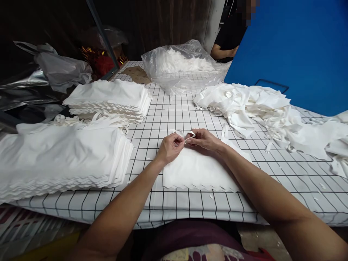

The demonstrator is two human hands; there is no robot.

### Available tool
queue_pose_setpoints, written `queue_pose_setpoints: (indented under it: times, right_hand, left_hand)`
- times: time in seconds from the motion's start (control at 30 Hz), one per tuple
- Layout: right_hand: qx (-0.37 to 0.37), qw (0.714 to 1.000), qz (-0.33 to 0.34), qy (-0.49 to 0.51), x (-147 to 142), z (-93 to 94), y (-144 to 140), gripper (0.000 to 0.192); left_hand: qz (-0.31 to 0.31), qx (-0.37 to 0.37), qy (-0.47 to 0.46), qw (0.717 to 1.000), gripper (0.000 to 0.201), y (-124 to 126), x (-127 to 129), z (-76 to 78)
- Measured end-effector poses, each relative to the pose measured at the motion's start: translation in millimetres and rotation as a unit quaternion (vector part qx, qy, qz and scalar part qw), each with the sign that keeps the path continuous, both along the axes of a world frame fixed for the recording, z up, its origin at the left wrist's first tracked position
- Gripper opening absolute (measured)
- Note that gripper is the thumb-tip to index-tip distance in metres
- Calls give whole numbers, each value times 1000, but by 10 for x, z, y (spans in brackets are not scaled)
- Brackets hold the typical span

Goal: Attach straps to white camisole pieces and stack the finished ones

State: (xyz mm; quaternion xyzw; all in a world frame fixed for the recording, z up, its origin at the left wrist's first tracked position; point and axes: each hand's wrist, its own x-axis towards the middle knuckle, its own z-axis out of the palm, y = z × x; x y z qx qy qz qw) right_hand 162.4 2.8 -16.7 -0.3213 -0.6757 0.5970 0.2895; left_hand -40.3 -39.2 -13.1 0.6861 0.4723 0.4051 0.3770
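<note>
White ribbon [187,135], pinched by left hand [170,146], right hand [205,139]

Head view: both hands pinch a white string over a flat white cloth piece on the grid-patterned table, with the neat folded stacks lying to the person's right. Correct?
Not quite. The head view shows the neat folded stacks on the person's left; a loose white heap lies to the right. The rest holds: left hand and right hand pinch a white string over the flat cloth piece on the grid-patterned table.
</note>
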Motion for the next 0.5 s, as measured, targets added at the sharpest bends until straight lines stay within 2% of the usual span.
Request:
queue_pose_setpoints:
  times: [0.13, 0.23, 0.33, 0.5]
  right_hand:
    - [72, 993, 14, -94, 65, 101, -21, 39]
    - [100, 982, 34, -154, 96, 185, -53, 38]
    - [109, 979, 55, -163, 105, 218, -73, 37]
    - [88, 982, 53, -155, 116, 179, -63, 36]
  left_hand:
    - [-43, 8, 27, 999, 6, -10, -20, -13]
    - [-87, 46, 117, 988, 12, -26, -27, -37]
    - [-87, 83, 192, 974, 18, -46, -14, -49]
    - [-81, 36, 181, 979, 17, -79, 28, 4]
